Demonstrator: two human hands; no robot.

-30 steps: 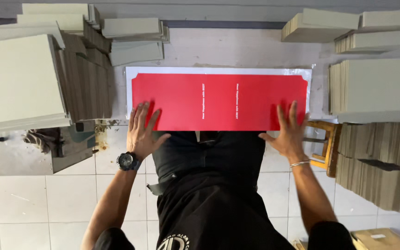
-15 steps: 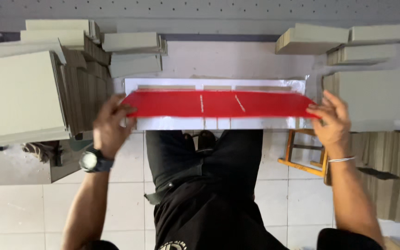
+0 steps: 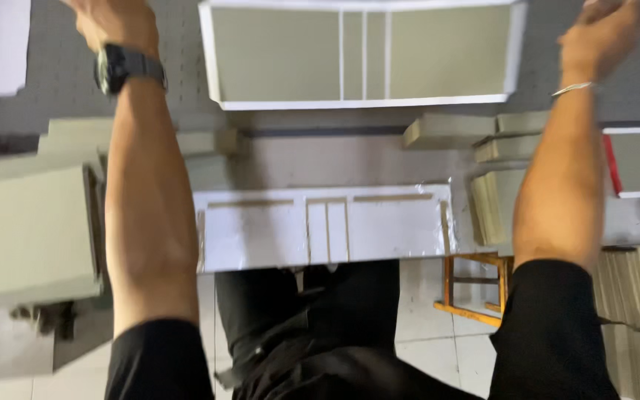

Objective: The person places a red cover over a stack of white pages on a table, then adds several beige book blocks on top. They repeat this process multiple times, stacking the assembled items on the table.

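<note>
- The flat cover panel (image 3: 364, 52), grey boards framed by a white border with two narrow strips down its middle, sat between the two raised hands, beyond the near work surface and against a perforated grey backing.
- The left hand (image 3: 116, 22), watch on its wrist, was off to one side of the panel and not touching it. Its fingers ran out of the top of the frame, so I cannot tell how far they were spread or whether they held anything.
- The right hand (image 3: 601, 33), with a thin bracelet, was likewise clear of the panel's other end. Its fingers were blurred and possibly loosely bent with nothing in them, but I cannot tell for sure.
- Risk, as a judgement: with neither hand on it, the panel could slide or land skewed, and a corner of the white border could crease.
- Nearer the body than the fingers lay a glossy white jig board (image 3: 324, 226) with grey strips. A sleeve dragging across it might smear or lift them.
- Stacks of grey boards (image 3: 31, 230) stood below the left hand, and an elbow could knock them.
- No box or bin showed contents. A wooden stool (image 3: 475, 285) stood under the right forearm.
</note>
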